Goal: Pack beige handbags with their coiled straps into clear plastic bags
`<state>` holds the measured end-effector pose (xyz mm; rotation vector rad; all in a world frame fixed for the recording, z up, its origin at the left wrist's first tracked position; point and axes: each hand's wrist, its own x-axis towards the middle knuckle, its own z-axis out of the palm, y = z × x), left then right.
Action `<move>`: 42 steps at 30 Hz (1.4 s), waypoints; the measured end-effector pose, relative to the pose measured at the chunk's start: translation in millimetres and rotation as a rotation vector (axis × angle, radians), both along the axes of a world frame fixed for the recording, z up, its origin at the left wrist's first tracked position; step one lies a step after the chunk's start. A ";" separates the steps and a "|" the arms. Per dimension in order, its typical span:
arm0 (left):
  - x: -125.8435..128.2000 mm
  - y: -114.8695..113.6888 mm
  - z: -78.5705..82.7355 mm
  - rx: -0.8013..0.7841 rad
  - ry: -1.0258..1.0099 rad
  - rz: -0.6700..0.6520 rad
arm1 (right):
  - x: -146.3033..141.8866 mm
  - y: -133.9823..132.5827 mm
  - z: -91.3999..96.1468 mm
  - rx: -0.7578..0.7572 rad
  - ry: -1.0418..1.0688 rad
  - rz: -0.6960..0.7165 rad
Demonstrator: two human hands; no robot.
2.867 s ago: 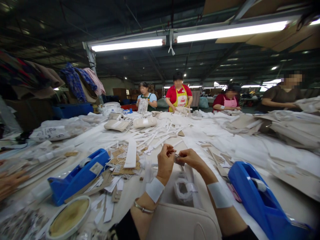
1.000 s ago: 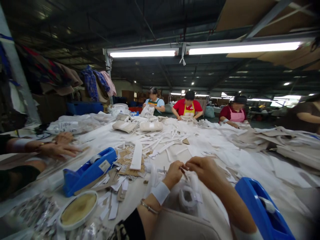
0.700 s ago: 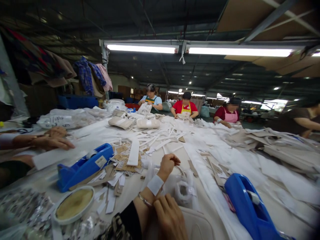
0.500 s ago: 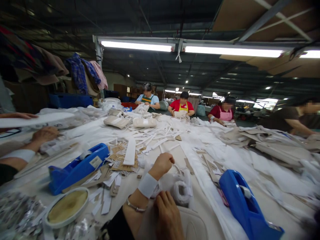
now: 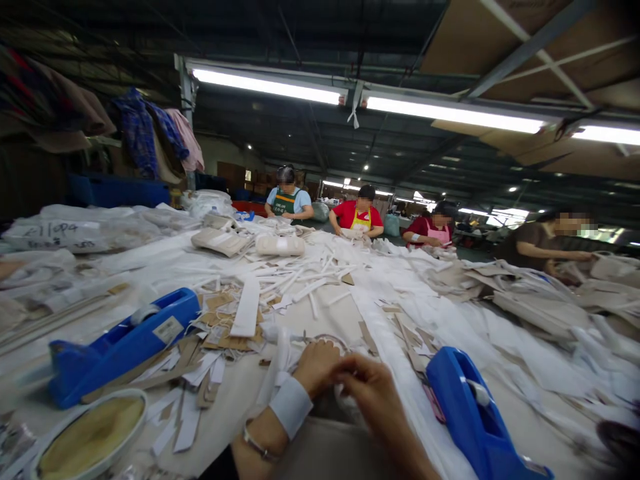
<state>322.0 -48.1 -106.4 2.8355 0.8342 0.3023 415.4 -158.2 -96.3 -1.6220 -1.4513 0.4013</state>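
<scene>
A beige bag (image 5: 333, 453) lies at the near edge of the table in front of me, with white wrapping around its handle parts. My left hand (image 5: 317, 365), with a pale band and a bracelet at the wrist, is bent over the far side of the bag. Its fingers curl down, their tips hidden. My right hand (image 5: 373, 393) meets it from the right, thumb and forefinger pinched together beside the left fingers. Whatever lies between them is too small or hidden to name. White wrapping (image 5: 281, 353) stands just left of my left hand.
One blue tape dispenser (image 5: 125, 340) stands at left, another (image 5: 473, 413) at right. A round dish with a yellowish pad (image 5: 90, 437) sits near left. Paper strips and cardboard tags (image 5: 225, 320) lie scattered. Beige bags (image 5: 530, 293) are heaped at right. Several people work across the table.
My right hand has risen from the bag's near part to meet my left hand. My left hand has come lower and nearer. The neighbour's hands at left have mostly gone from view.
</scene>
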 end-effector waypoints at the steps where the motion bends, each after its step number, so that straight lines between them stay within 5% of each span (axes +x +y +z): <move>1: 0.0 -0.2 -1.1 0.005 -0.005 0.004 | 27.6 9.4 9.5 -0.041 -0.093 -0.178; 6: 0.1 -1.2 -9.4 0.009 -0.034 0.021 | 146.9 58.6 14.4 -0.279 -0.299 -0.523; 10: 0.3 -0.5 -13.8 0.004 -0.053 0.037 | 184.6 84.1 -15.0 -0.483 -0.447 -0.558; 15: 2.3 1.3 -15.5 -0.009 -0.055 0.038 | 202.2 104.2 -34.2 -0.608 -0.577 -0.597; 27: 2.3 -0.7 -11.7 -0.033 -0.075 0.043 | 220.9 112.6 -44.5 -0.720 -0.726 -0.601; 36: 2.4 -1.4 -9.3 -0.065 -0.082 0.041 | 228.2 104.8 -39.9 -0.648 -0.565 -0.606; 42: 2.2 0.3 -11.3 -0.106 -0.125 0.051 | 222.5 97.8 -20.9 -0.517 -0.366 -0.695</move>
